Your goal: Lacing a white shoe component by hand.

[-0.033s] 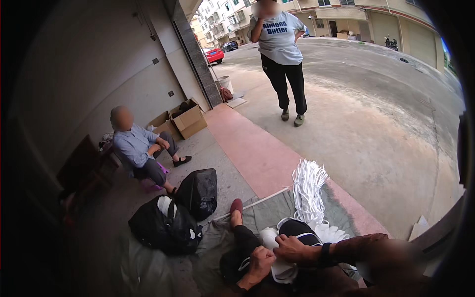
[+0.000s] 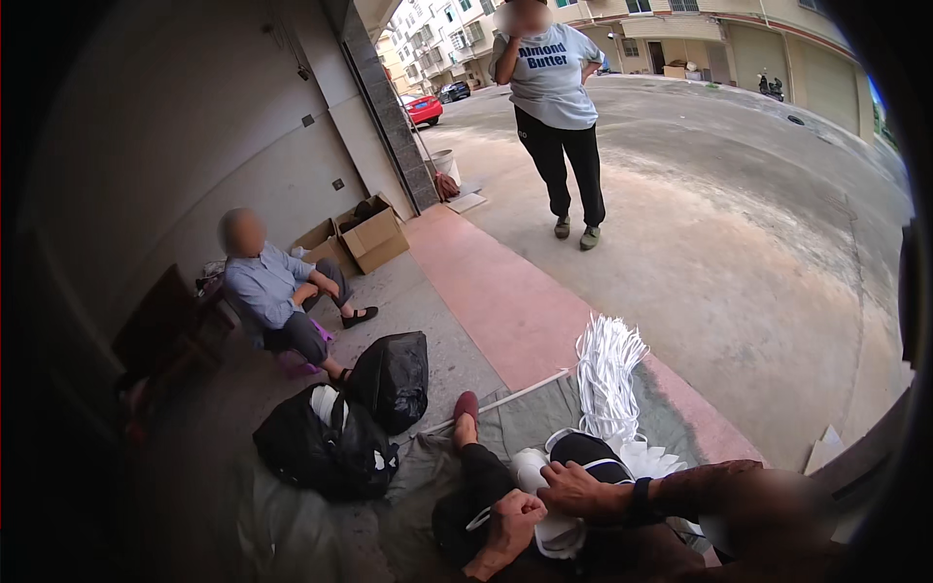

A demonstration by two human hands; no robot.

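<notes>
My left hand (image 2: 516, 525) is closed in a pinch above my lap, its fingertips close to the right hand; what it holds is too small to make out. My right hand (image 2: 575, 489) is closed too, its fingers curled over a white, rounded cup-shaped piece (image 2: 530, 466). From near the right hand a thin white strap (image 2: 610, 462) runs across my dark knee. Below the hands more white cup-like material (image 2: 559, 537) lies on my lap, partly hidden by them. A thin white loop (image 2: 478, 519) rests on my trouser leg left of the left hand.
A bundle of white strips (image 2: 608, 374) lies ahead on a grey-green cloth (image 2: 520, 413), beside white pointed pieces (image 2: 651, 459). Black plastic bags (image 2: 389, 381) stand left of my foot. One person (image 2: 267, 287) sits at left near cardboard boxes (image 2: 372, 243); another (image 2: 554, 87) stands ahead.
</notes>
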